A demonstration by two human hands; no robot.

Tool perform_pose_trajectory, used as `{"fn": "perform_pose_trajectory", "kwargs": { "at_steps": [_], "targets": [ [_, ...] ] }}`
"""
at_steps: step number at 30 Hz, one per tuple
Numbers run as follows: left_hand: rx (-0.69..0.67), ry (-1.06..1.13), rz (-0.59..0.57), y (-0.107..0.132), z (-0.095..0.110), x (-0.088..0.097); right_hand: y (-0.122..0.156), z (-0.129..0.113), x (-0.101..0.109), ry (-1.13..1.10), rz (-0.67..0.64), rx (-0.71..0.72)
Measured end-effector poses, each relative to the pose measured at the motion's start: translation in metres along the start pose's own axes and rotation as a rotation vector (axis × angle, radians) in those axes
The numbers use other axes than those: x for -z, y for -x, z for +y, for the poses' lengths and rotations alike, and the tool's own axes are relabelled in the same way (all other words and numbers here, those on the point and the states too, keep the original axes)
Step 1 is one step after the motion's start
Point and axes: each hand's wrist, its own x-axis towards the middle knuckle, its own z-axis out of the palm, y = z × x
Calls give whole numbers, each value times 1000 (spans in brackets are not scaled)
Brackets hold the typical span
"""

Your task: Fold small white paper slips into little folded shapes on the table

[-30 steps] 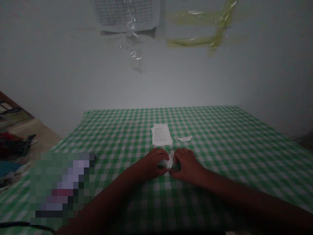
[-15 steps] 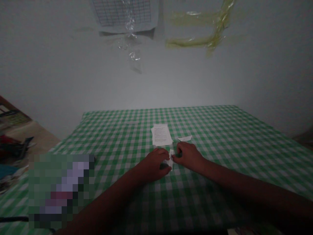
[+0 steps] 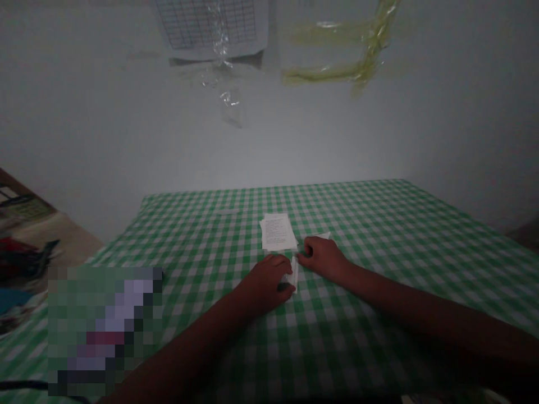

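Note:
A narrow folded paper [image 3: 295, 275] lies on the checked cloth in front of me. My left hand [image 3: 267, 283] is closed on its left side, fingertips at the upper part and thumb near the bottom end. At the upper right edge of the strip, my right hand [image 3: 324, 257] is curled, thumb and forefinger tips together against the paper. Just beyond the left hand lies a small stack of printed paper sheets [image 3: 278, 231], slightly fanned. Another white paper piece [image 3: 323, 235] shows behind my right hand, which partly covers it.
A green and white checked tablecloth [image 3: 202, 235] covers the table, which meets the wall [image 3: 269, 146] at the back. On the left lies a pixelated object [image 3: 113, 320], with a black cable [image 3: 25, 385] nearby. Taped paper [image 3: 210, 28] and yellowish tape [image 3: 324, 74] cling to the wall.
My right hand has slid away from me along the edge of the folded paper, and now covers more of the paper piece behind it. The left hand stays nearly in place.

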Motion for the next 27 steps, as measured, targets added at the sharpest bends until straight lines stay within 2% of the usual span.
{"fn": "perform_pose_trajectory", "kwargs": {
  "at_steps": [9,15,27],
  "targets": [
    [19,11,18,-2,-1,-5,22,-8,2,59,-39,182],
    [11,6,-4,1,-2,-3,36,-20,7,44,-121,226],
    [36,64,-3,4,-3,-1,3,0,-1,42,-30,107]
  ]
}}
